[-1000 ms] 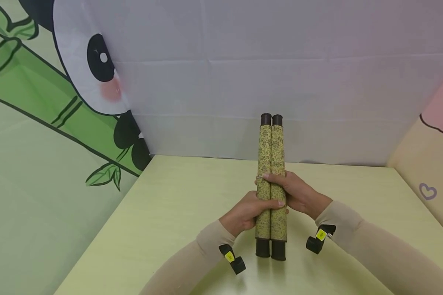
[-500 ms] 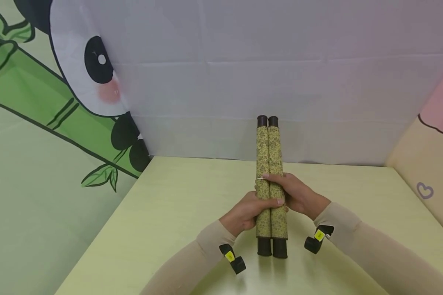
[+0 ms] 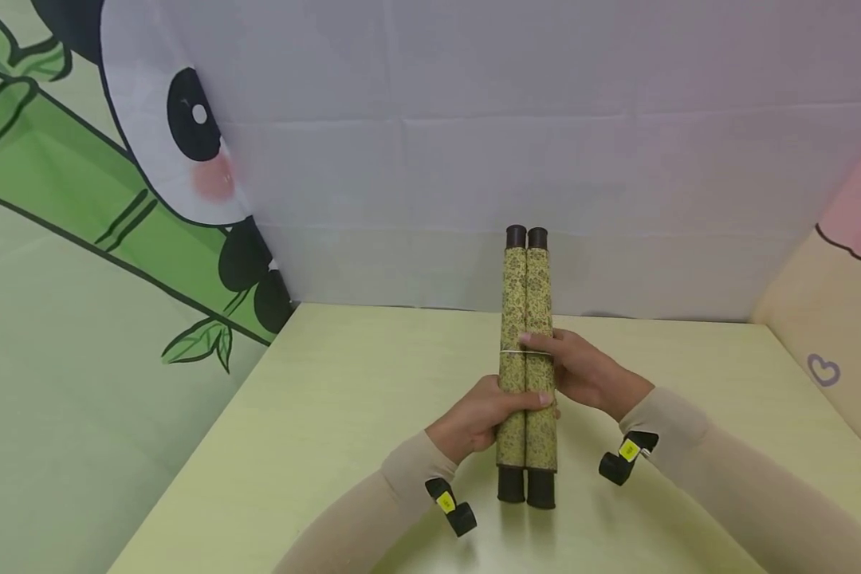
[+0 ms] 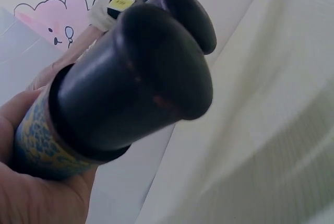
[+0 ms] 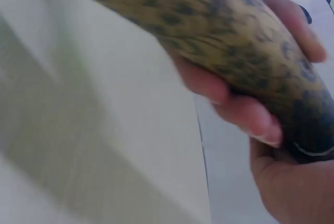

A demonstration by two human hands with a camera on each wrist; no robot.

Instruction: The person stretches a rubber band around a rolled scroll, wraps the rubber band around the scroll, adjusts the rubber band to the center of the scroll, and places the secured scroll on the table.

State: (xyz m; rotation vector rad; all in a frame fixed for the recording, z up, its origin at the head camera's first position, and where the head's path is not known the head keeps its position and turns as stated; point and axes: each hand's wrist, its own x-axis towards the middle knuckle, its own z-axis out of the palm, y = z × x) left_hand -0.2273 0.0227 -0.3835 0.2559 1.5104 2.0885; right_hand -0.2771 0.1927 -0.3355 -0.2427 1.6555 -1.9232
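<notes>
A scroll [image 3: 513, 295], rolled from both ends into two parallel patterned rolls with dark rod knobs, is held upright close over the table. A thin white band [image 3: 513, 351] crosses both rolls. My left hand [image 3: 484, 410] grips the lower half, thumb laid across the front and fingers behind. Slightly higher, my right hand [image 3: 584, 367] holds the scroll from the right, its thumb tip right above the band. The left wrist view shows the lower dark knobs [image 4: 162, 62] up close. In the right wrist view, the left hand's fingers [image 5: 245, 114] curl around the patterned roll.
The pale yellow table [image 3: 359, 383] extends around the scroll to the backdrop. Behind it hangs a plain whitish cloth [image 3: 402, 175]. A panda and bamboo print [image 3: 143, 191] covers the left side, and a pink and cream print [image 3: 847, 319] the right.
My right thumb has shifted slightly right, and the white band now shows across both rolls. It had shown only on the left roll. My left hand keeps its hold.
</notes>
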